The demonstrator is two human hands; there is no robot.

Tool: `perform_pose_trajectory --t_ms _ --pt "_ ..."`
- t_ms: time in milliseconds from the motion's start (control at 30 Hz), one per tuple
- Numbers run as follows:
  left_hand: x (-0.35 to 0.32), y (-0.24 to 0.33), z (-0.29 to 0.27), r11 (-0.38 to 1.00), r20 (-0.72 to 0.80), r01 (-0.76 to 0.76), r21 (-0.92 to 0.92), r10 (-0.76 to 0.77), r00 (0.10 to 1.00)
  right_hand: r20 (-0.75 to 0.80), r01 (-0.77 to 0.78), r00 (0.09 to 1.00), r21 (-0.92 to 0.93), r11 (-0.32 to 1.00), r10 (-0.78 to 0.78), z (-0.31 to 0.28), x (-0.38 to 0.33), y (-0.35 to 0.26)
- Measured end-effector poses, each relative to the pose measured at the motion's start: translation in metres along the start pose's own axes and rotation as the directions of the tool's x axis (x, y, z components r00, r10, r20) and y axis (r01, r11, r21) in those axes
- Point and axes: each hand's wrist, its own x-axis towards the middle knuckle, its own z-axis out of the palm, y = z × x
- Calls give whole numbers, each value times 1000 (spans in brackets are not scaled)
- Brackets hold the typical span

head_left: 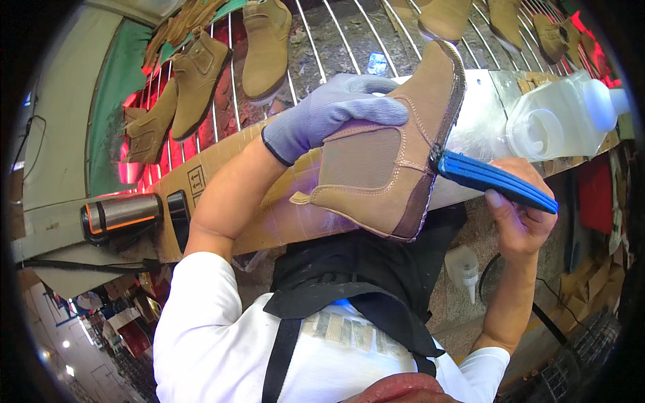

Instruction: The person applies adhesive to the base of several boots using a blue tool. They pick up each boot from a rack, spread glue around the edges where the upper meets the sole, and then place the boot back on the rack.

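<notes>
Left hand (336, 114), in a grey glove, closed around a tan ankle boot (390, 161), holding it sole-side up above the cardboard-covered bench (222, 174), near its front edge. Right hand (521, 215), bare, grips a blue brush (494, 180), tip touching the sole edge. Best done with short, even strokes along the rim, boot held steady, tan upper kept clean. White jug (564, 117) at right edge.

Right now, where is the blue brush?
In the head view, the blue brush is right of centre, gripped in the bare right hand, its tip touching the sole edge of the tan boot that the gloved left hand holds.
</notes>
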Motion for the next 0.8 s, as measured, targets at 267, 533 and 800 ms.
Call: perform_pose_trajectory --t_ms 267,533,800 --pt "-7 0 -4 1000 -35 -9 8 9 999 139 25 990 93 995 -38 -2 5 -9" --pt "-13 17 -2 992 -13 96 -87 -98 995 22 -19 1000 146 989 16 6 12 0" --pt "-12 -7 -12 995 -43 -19 -96 15 999 -87 -217 957 424 880 277 12 -2 -4"
